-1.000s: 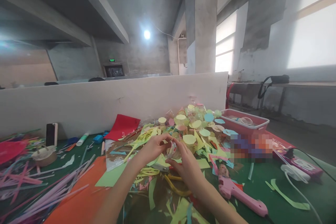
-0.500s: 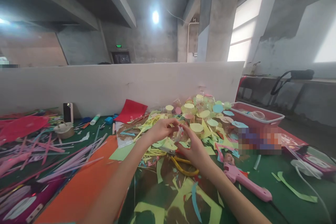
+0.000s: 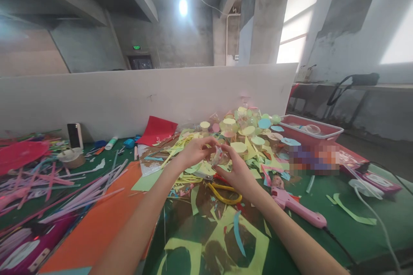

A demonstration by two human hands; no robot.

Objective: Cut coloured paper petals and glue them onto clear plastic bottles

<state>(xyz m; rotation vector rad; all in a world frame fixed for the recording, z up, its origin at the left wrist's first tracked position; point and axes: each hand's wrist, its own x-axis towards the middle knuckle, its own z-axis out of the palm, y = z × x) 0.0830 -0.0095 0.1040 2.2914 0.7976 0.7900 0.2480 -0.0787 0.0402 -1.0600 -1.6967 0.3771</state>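
While the left hand and right hand share a grip on a small clear piece, probably plastic, above paper scraps, fine adjustment seems in hand, next requiring steadiness.

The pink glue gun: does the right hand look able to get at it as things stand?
Probably yes: the pink glue gun lies close beside the right forearm, nothing seen covering its handle. The right hand, though, is occupied with a small clear item.
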